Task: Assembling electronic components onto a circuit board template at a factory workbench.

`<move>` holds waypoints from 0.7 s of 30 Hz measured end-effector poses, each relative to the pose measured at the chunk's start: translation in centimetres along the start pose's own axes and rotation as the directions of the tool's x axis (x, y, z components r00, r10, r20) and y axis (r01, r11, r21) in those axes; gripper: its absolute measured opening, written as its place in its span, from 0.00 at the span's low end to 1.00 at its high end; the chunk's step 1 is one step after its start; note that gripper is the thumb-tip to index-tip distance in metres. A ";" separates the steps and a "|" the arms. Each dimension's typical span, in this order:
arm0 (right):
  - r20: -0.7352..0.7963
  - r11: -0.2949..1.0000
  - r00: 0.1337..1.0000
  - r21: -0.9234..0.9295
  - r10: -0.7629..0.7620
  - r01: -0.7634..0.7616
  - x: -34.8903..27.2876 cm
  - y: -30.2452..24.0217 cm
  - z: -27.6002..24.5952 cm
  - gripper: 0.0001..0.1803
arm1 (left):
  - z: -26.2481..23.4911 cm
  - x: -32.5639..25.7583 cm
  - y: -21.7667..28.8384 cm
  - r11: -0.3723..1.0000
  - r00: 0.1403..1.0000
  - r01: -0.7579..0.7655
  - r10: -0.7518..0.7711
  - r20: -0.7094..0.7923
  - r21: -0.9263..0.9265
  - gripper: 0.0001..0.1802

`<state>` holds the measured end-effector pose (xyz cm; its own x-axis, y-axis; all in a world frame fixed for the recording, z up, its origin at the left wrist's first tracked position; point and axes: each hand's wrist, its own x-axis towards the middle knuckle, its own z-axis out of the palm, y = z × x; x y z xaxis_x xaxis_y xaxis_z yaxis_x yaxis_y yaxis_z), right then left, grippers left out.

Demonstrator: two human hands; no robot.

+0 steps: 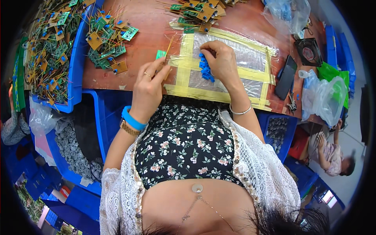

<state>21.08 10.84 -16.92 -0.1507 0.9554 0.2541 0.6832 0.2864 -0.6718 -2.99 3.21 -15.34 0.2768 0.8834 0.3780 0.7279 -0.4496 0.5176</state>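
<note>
My left hand (pixel 150 80) is closed on a small green circuit board (pixel 160 54), which shows past the fingertips with thin orange wires (pixel 170 46) sticking up. To its right, my right hand (pixel 222 58) bends over a little heap of blue plastic components (pixel 205 69). Its thumb and index finger come together at the heap's upper end; what lies between them is too small to make out. The heap lies on a clear plastic sheet (pixel 246 58) fixed to the reddish table (pixel 137 23) with yellow tape.
Wired circuit boards lie piled on the left (pixel 105 43) and at the back (pixel 201 13); more fill a blue tray (pixel 76 66). On the right are a phone (pixel 286 77), keys (pixel 291 103), a black fan (pixel 308 52) and plastic bags (pixel 325 96). Another person (pixel 333 154) sits far right.
</note>
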 end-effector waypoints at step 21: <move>-0.067 0.989 0.996 -0.134 -0.066 0.057 0.1 -0.2 0.1 0.05 | 2.2 -0.3 1.5 0.989 0.988 -0.148 0.146 0.057 0.030 0.27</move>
<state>20.90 10.91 -16.83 -0.1474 0.9274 0.3437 0.7632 0.3277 -0.5569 -0.55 2.59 -16.39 0.4158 0.8143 0.4051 0.6974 -0.5714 0.4327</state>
